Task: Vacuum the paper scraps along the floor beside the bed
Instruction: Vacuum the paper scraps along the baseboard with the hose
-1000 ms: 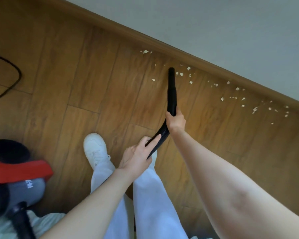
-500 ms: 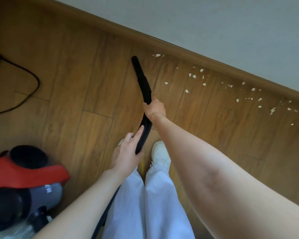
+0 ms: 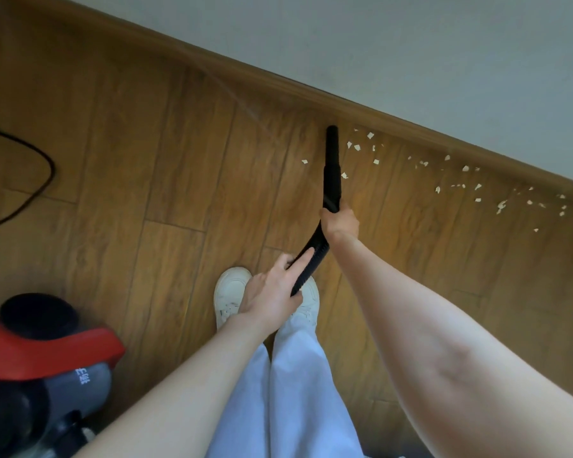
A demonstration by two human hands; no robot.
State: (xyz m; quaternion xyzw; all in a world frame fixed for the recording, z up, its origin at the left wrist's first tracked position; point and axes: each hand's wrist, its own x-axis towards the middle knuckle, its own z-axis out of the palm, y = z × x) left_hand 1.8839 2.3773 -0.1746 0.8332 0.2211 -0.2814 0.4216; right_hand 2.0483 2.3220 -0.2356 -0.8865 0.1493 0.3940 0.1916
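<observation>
Seen from above: right hand stretched well forward on a nearly straight bare arm, fingers curled in a closed fist around the black vacuum nozzle at its lower end, knuckles up. Left hand closer in, arm bent and reaching up from bottom left, wrist level, thumb on one side and index finger laid along the ribbed hose, loosely wrapped around it just below the right hand. Forearms bare, converging toward the middle. Legs in pale trousers below, both feet in white shoes side by side under the left hand.
</observation>
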